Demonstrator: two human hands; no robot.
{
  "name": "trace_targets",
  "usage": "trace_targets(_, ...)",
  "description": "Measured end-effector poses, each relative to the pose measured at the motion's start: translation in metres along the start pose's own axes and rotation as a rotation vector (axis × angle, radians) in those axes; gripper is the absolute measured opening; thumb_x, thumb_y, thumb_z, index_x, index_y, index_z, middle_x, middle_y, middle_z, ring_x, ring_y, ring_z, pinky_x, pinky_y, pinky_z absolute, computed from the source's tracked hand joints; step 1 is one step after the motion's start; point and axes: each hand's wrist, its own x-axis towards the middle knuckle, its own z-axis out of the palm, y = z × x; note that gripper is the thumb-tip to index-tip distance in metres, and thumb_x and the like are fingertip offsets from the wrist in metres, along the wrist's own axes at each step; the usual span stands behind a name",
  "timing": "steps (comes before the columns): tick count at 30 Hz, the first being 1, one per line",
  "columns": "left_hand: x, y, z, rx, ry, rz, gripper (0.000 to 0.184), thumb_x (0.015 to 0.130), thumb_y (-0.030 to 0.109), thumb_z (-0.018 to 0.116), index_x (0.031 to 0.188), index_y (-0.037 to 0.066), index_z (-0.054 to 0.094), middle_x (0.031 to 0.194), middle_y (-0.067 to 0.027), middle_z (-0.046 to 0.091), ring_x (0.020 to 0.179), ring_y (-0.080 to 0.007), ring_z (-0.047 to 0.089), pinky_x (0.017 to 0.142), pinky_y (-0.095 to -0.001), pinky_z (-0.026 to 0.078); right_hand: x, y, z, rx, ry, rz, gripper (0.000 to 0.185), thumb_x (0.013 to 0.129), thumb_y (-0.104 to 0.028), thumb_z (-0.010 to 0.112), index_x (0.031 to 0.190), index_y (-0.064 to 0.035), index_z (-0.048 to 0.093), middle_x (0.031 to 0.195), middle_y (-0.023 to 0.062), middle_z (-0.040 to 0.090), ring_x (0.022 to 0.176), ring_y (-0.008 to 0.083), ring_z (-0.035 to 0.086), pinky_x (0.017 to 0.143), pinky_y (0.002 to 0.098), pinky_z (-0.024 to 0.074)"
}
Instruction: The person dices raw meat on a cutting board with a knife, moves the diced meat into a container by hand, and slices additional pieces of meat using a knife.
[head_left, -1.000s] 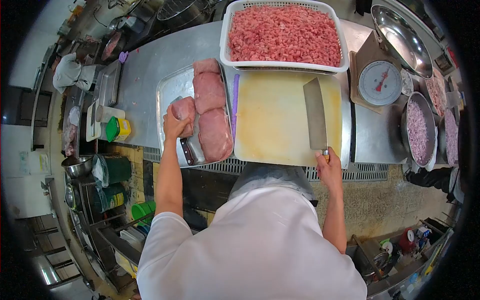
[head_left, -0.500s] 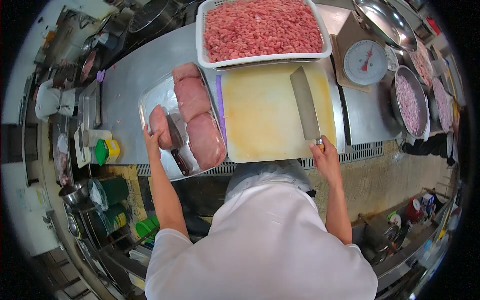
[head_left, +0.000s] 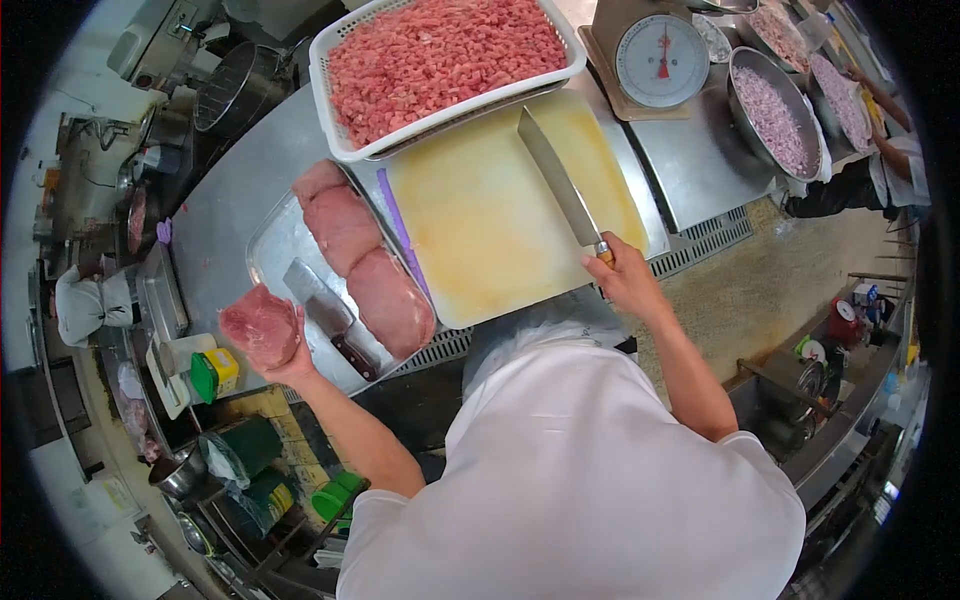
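Note:
My left hand (head_left: 290,364) is closed around a piece of raw meat (head_left: 258,326), lifted beside the left edge of the metal tray (head_left: 262,243). In that tray lie several large pieces of raw meat (head_left: 343,232) in a row. A cleaver (head_left: 317,297) with a dark handle rests in the tray next to them. My right hand (head_left: 628,276) grips the wooden handle of a long, broad-bladed knife (head_left: 557,178). Its blade extends over the yellowed white cutting board (head_left: 470,235), pointing away from me.
A white plastic basket (head_left: 345,150) of diced meat stands behind the board. Right of it are a dial scale (head_left: 661,60) and a metal bowl (head_left: 738,85) of chopped pinkish pieces. One person (head_left: 900,160) is at the far right, another (head_left: 85,300) at far left. A green-lidded yellow tub (head_left: 215,373) sits left.
My left hand has raised the piece of meat out of the tray and moved left, uncovering the cleaver blade. The knife stays in my right hand. The view has turned.

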Motion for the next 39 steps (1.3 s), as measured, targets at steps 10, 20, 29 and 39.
trace_targets(10,-0.043,-0.111,0.088,0.096,-0.390,-0.460,0.088,0.087,0.045,0.067,0.163,0.013,0.035,0.162,-0.0178,0.043,0.144,-0.0450,0.047,0.108,-0.0636,0.048,0.003,-0.012,-0.011,0.175,-0.137,0.224,0.041,0.102,-0.035,0.068,0.125,-0.0012,0.061,0.069,0.0014,0.055,0.055,0.0106,0.053,0.048,0.0290,0.0437)
trace_targets(20,-0.101,-0.243,0.180,1.527,-1.093,0.408,0.084,0.071,0.028,0.083,0.147,0.005,0.054,0.144,-0.0214,0.052,0.133,-0.0427,0.049,0.116,-0.0526,0.039,-0.033,-0.013,-0.037,-0.056,-0.041,0.130,0.047,0.102,-0.037,0.064,0.119,0.0070,0.067,0.069,0.0115,0.059,0.063,0.0207,0.054,0.063,0.0389,0.0456)
trace_targets(29,-0.067,-0.243,0.227,1.240,-0.792,0.428,0.025,0.088,0.015,0.074,0.109,0.001,0.069,0.103,-0.0171,0.068,0.098,-0.0359,0.065,0.090,-0.0439,0.051,-0.056,-0.035,-0.060,-0.159,-0.083,0.003,0.046,0.100,-0.026,0.068,0.136,0.0027,0.064,0.061,0.0085,0.045,0.054,0.0163,0.039,0.053,0.0357,0.0366)
trace_targets(39,-0.055,-0.265,0.338,1.358,-1.198,0.454,0.036,0.103,0.031,0.059,0.086,0.001,0.069,0.082,-0.0207,0.069,0.083,-0.0412,0.067,0.075,-0.0502,0.052,-0.025,-0.060,-0.078,-0.346,-0.242,0.006,0.042,0.100,-0.030,0.068,0.125,0.0037,0.066,0.062,0.0191,0.059,0.055,0.0339,0.057,0.061,0.0437,0.0469)
